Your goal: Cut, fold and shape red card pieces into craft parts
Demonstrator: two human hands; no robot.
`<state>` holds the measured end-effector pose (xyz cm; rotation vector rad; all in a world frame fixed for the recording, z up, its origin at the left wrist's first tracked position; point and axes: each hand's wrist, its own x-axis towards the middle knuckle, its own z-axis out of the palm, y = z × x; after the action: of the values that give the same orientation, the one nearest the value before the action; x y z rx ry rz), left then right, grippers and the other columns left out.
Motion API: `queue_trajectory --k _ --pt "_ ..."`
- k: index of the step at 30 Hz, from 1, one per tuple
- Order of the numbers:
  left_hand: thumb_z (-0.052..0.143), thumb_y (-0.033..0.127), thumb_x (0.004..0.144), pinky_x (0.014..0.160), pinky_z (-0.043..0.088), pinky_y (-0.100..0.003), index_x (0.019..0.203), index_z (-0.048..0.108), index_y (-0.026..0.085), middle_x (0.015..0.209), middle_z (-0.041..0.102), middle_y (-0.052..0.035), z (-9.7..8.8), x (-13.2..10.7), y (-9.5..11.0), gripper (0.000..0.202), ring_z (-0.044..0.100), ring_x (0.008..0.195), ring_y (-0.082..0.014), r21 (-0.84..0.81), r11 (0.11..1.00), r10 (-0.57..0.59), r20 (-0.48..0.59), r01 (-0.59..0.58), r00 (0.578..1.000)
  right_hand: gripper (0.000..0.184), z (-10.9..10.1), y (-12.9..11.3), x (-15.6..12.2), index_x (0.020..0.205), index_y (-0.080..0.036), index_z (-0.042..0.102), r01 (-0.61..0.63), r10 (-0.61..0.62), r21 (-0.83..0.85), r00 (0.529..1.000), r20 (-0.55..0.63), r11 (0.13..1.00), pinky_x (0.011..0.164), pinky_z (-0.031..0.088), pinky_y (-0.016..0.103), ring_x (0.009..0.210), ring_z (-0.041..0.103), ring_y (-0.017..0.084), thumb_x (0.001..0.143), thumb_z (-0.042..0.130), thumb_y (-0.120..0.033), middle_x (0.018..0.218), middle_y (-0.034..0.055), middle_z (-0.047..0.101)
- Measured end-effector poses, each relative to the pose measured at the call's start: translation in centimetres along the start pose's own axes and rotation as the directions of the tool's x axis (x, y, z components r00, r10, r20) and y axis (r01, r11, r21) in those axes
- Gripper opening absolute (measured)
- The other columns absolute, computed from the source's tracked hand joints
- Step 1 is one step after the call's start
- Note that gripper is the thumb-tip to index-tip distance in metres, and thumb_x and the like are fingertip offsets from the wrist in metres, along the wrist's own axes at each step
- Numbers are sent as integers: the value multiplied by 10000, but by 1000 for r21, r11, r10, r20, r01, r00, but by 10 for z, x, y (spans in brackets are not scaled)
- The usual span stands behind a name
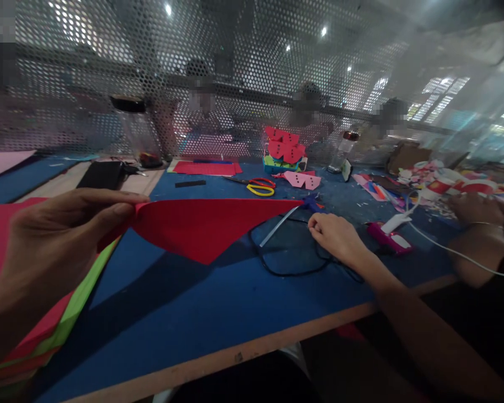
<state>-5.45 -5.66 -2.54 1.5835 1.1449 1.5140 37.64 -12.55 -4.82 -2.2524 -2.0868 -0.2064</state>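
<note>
My left hand [63,235] pinches the left corner of a folded sheet of red paper [205,224] between thumb and fingers. The paper hangs above the table, its long top edge stretching right and one point hanging down. At the far tip of the paper lies a blue glue gun [312,202] with a clear glue stick [279,226] angled out of it. Just in front of the glue gun, my right hand [336,238] is closed with its fingers curled in; whether anything is in them is hidden. A black cord [283,274] loops on the table below.
Yellow-and-red-handled scissors [260,186] lie behind the paper. Pink and red cut-outs fill a small box [281,163]. Coloured sheets [71,319] are stacked left. A magenta device [388,239] with a white plug sits right, near another person's hand [476,215]. A perforated screen [235,84] stands behind.
</note>
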Motion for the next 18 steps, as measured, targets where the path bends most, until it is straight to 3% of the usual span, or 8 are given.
queue_trajectory --k 3,6,9,13,16,18 --pt "838 325 764 974 604 -344 950 799 230 1076 787 -58 3 -6 9 213 739 1026 -247 24 1000 1 -5 -1 1000 159 2 7 -4 907 -232 653 -9 9 -30 1000 -11 1000 728 387 331 873 647 236 921 507 -173 877 44 712" --pt "827 302 762 928 617 -334 850 798 243 1044 788 -54 4 -12 14 110 734 1034 -255 13 999 46 58 -46 997 146 2 8 -7 932 -222 653 -17 15 -49 999 -38 999 746 403 349 876 647 251 915 515 -177 914 62 710" --pt "803 275 779 963 592 -337 804 800 281 951 787 -33 1 -19 16 26 733 998 -236 39 987 150 147 -157 978 122 -2 1 -12 981 -218 644 7 -9 -10 987 -161 1000 774 427 367 896 639 257 925 537 -210 965 70 698" --pt "779 261 790 926 599 -373 813 806 330 889 784 -22 -8 -31 18 77 737 941 -245 131 956 232 212 -263 949 107 -11 -21 -25 966 -229 637 226 -170 192 948 -271 955 827 457 368 921 626 238 973 531 -240 970 65 679" --pt "758 244 801 906 600 -411 827 810 352 871 783 -28 -17 -44 19 123 739 941 -270 168 937 263 246 -308 933 86 -11 -40 -34 973 -243 646 396 -344 375 918 -198 838 841 478 368 938 622 227 979 560 -247 994 57 679" --pt "748 247 810 889 599 -438 833 810 360 846 776 -37 -24 -54 17 131 735 946 -293 187 922 283 270 -338 920 79 -10 -49 -40 976 -248 654 432 -408 461 899 -157 775 852 488 381 940 621 229 973 576 -242 994 56 682"
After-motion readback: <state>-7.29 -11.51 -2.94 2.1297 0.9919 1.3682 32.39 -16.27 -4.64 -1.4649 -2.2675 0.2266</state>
